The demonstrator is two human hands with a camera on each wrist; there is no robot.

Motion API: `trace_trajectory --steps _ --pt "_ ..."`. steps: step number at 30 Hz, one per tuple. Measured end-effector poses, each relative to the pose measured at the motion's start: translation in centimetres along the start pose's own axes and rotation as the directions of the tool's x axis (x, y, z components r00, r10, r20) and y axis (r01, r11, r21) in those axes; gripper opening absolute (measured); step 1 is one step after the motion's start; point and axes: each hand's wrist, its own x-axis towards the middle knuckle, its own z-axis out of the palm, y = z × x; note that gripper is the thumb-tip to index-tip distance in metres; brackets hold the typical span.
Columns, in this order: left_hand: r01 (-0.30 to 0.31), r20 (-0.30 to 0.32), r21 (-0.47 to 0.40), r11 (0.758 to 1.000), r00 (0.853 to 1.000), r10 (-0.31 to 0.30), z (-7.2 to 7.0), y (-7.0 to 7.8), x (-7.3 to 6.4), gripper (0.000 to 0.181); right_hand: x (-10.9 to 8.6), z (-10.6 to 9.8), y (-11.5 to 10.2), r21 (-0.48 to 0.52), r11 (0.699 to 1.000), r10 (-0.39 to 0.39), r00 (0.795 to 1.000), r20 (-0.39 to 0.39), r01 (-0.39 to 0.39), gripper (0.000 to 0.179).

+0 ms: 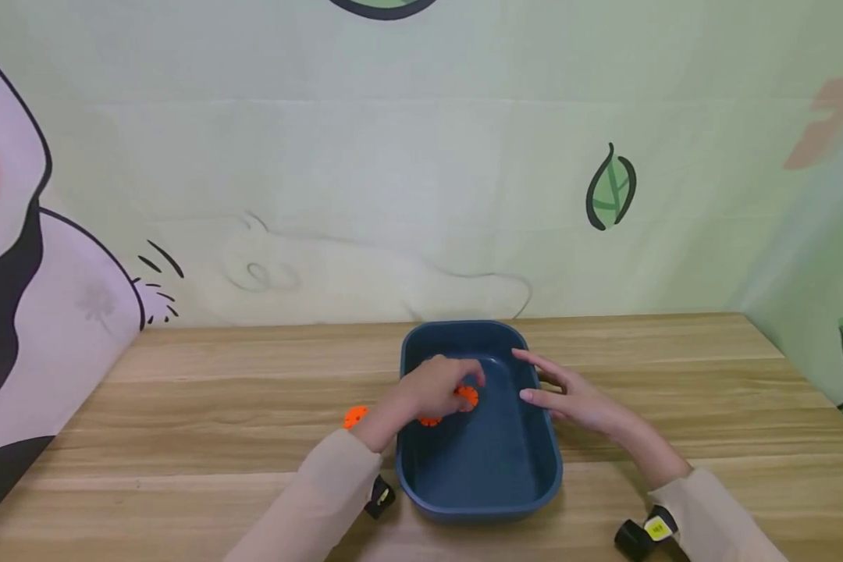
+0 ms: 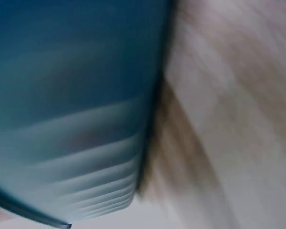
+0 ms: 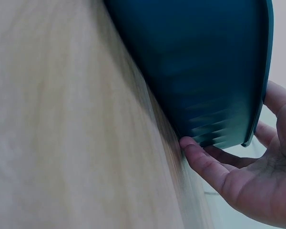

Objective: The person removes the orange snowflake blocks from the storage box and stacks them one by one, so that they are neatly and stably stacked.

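A deep blue plastic bin stands on the wooden table. My left hand reaches over its left side, fingers bent downward. Between thumb and index finger shows an orange notched disc, which the hand seems to pinch. Partly hidden under that hand is a second orange disc, inside the bin. A third orange piece shows left of the bin, partly behind the left forearm. At the bin's right side, my right hand has its fingers extended, touching the rim and outer wall.
The wooden tabletop meets a pale printed backdrop behind the bin. Black wrist cameras sit at the left cuff and right cuff. The left wrist view is blurred, showing the bin's outer wall.
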Motion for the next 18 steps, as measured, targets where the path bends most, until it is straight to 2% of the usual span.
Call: trace_trajectory --steps 3,7,12,18 --pt "-0.066 -0.045 -0.109 0.992 0.997 0.062 -0.6 0.0 -0.4 0.021 0.0 0.0 0.0 -0.004 1.000 0.005 1.000 -0.005 -0.005 0.062" --pt "-0.094 -0.077 -0.233 0.968 0.994 0.078 -1.5 -0.1 -1.2 0.022 0.1 0.0 -0.1 -0.013 1.000 0.003 1.000 -0.010 -0.003 0.062" --pt "-0.060 -0.104 -0.287 0.956 0.994 0.031 -2.4 -0.6 -2.3 0.033 0.1 -0.1 -0.1 -0.011 1.000 0.003 1.000 -0.006 -0.003 0.063" --pt "-0.004 -0.120 -0.334 0.943 0.992 -0.038 -2.6 -1.0 -3.4 0.038 0.0 -0.1 0.0 -0.019 1.000 0.001 1.000 -0.014 -0.001 0.063"
